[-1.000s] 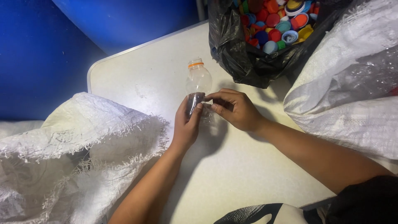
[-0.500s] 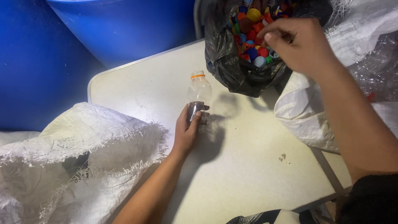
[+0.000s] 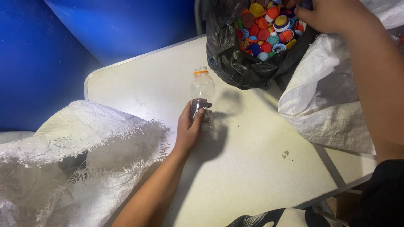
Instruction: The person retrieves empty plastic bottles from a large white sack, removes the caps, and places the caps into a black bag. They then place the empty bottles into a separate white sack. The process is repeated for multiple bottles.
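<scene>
My left hand (image 3: 187,128) grips the lower part of a clear plastic bottle (image 3: 202,85) that lies on the pale table (image 3: 252,168). The bottle has an orange ring at its neck and no cap. My right hand (image 3: 329,15) is up at the top right, over a black plastic bag (image 3: 244,67) full of coloured bottle caps (image 3: 269,25). Its fingers are bunched together at the frame's top edge, with something small and dark at the fingertips. Whether it holds that thing is unclear.
A white woven sack (image 3: 75,159) with a frayed edge lies at the left, beside my left forearm. Another white sack (image 3: 328,96) rests at the right against the black bag. Blue barrels (image 3: 126,25) stand behind the table.
My right hand has left the bottle and moved up to the bag of caps. The left hand has kept its hold on the bottle.
</scene>
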